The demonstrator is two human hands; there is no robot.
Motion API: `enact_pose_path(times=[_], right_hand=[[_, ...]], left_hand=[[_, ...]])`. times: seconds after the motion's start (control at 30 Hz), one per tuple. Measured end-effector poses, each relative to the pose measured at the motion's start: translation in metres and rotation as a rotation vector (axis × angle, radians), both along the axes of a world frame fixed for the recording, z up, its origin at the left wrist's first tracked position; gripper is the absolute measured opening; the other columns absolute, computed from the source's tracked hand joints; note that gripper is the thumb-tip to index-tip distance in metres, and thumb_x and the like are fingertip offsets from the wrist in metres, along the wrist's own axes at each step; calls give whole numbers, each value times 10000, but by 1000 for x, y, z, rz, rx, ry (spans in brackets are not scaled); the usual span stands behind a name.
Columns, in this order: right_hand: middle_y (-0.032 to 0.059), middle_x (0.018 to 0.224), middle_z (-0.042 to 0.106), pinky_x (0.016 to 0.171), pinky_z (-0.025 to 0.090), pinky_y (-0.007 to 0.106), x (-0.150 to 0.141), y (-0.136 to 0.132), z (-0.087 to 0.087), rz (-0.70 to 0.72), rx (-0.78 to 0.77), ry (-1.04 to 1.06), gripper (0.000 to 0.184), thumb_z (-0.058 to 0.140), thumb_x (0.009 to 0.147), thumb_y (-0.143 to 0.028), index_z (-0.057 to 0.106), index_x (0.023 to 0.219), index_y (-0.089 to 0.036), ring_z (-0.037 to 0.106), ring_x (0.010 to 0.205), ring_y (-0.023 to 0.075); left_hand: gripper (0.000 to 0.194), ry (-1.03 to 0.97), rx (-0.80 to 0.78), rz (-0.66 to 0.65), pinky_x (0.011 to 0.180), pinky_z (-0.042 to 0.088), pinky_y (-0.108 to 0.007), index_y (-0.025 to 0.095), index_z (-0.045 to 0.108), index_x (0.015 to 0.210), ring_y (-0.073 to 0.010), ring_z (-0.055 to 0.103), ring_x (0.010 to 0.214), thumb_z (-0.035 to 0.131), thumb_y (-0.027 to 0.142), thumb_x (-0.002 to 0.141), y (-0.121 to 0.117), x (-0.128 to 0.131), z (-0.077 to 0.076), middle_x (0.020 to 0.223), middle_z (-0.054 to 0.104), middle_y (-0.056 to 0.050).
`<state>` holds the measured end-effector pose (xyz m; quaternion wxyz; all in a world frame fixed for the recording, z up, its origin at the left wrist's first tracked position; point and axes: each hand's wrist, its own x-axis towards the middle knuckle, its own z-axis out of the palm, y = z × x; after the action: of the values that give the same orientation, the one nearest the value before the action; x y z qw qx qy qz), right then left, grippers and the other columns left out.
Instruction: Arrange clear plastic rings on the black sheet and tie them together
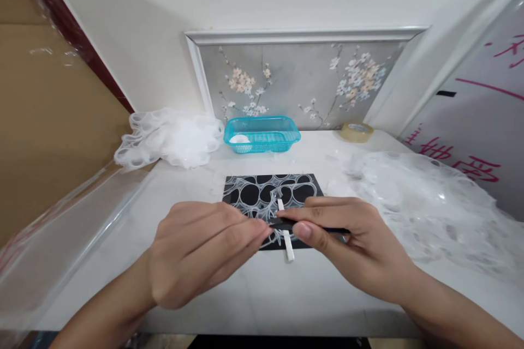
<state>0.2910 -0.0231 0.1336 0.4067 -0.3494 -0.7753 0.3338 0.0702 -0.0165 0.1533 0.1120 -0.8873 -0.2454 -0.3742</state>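
My right hand grips a pair of slim black tweezers, whose pointed tip reaches left to the fingertips of my other hand. With its fingers pinched together, my left hand meets that tip; whatever lies between its fingertips is too small or hidden to make out. Under both hands lies a black mat, covered by a translucent plastic sheet with round openings. A narrow white strip runs across the mat below the tweezers and sticks out past its front edge.
A turquoise plastic basket with a white round item inside stands behind the mat. Piles of translucent white ringed material lie left and right. A tape roll sits at back right; cardboard borders the left.
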Motion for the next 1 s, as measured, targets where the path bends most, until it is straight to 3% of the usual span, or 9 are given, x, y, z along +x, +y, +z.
enact_pose_path(times=[1.0], right_hand=[[-15, 619, 565, 479, 347, 188, -1, 5, -3, 104, -15, 102, 224, 557, 882, -140, 717, 1033, -182, 467, 546, 64]], left_hand=[[53, 37, -75, -2, 650, 544, -226, 133, 641, 882, -112, 665, 701, 591, 125, 866, -8, -3, 7, 766, 707, -13]])
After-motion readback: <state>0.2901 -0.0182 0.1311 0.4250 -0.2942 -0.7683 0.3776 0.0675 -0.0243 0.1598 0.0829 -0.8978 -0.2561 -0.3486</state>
